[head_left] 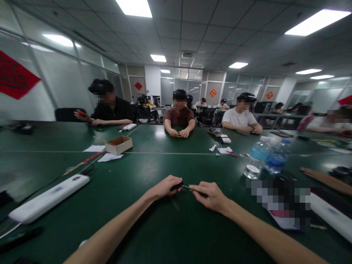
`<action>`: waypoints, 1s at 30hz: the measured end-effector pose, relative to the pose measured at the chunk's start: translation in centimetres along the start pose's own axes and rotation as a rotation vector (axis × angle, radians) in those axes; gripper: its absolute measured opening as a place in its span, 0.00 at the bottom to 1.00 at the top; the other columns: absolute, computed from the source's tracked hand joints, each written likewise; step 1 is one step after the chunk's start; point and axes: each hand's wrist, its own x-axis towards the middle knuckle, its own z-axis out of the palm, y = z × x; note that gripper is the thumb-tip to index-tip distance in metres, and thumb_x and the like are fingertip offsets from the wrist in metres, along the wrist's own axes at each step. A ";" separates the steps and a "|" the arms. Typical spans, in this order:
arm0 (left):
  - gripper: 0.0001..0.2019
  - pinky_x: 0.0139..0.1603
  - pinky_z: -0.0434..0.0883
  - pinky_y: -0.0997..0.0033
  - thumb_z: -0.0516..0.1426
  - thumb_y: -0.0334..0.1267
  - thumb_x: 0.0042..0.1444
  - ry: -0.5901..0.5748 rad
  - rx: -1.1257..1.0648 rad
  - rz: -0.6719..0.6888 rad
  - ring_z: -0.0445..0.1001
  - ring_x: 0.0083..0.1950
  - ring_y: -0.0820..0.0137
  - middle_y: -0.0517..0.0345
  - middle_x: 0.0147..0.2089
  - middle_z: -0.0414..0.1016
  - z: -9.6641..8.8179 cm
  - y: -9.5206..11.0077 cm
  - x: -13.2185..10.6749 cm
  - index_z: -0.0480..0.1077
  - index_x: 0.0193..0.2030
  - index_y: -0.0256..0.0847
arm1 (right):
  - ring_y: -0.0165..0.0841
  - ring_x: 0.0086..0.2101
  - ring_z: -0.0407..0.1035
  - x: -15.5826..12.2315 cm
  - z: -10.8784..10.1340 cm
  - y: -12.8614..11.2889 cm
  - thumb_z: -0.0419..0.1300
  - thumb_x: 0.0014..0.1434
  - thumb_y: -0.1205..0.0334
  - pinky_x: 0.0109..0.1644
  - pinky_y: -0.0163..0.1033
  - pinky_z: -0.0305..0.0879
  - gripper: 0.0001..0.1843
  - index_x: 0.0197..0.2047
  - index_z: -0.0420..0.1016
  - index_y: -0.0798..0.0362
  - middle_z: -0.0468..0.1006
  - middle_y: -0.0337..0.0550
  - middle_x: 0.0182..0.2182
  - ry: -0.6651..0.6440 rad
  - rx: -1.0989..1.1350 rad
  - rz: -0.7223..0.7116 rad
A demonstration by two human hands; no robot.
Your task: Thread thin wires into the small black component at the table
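Forearms point(118, 224): stretched from the near edge over the green tabletop point(154, 161).
Left hand point(166, 186): curled around a black handle point(176, 186), near the middle of the tabletop.
Right hand point(211, 197): closed over a dark piece point(202, 194), just right of the left hand, apart from it.
Thin shaft point(186, 187): shiny, lying between both hands; likely stiff, perhaps bendable if forced; impossible to tell what is joined.
Black handle: probably light, maybe slippery; best gripped here, off the shaft.

The left hand point(166, 186) partly covers a black piece point(177, 186), the right hand point(211, 196) a dark handle point(204, 194) — the sliver point(186, 187) between too small to identify — and, right of the grip, pixels mask items point(283, 218) and the edge cuts a white bar point(330, 214).
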 end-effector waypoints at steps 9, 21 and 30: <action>0.23 0.19 0.45 0.75 0.47 0.56 0.61 0.008 0.052 -0.004 0.47 0.18 0.78 0.67 0.19 0.51 0.0 0.0 -0.1 0.64 0.29 0.37 | 0.28 0.27 0.67 0.6 -0.5 -0.7 0.54 0.62 0.64 0.33 0.32 0.62 0.13 0.48 0.75 0.52 0.74 0.40 0.29 -0.028 0.034 0.060; 0.21 0.19 0.50 0.78 0.51 0.56 0.58 0.040 0.132 -0.002 0.52 0.20 0.78 0.67 0.21 0.56 0.1 -0.4 0.2 0.62 0.32 0.38 | 0.29 0.28 0.66 0.6 -0.5 -0.8 0.54 0.62 0.63 0.35 0.34 0.59 0.11 0.45 0.75 0.50 0.73 0.39 0.29 -0.068 0.041 0.121; 0.20 0.19 0.50 0.78 0.52 0.54 0.58 0.047 0.153 0.005 0.52 0.19 0.78 0.67 0.20 0.55 0.3 -0.2 0.1 0.62 0.28 0.37 | 0.29 0.29 0.66 0.5 -0.5 -0.7 0.53 0.62 0.65 0.34 0.34 0.58 0.13 0.47 0.75 0.50 0.74 0.40 0.30 -0.080 0.064 0.078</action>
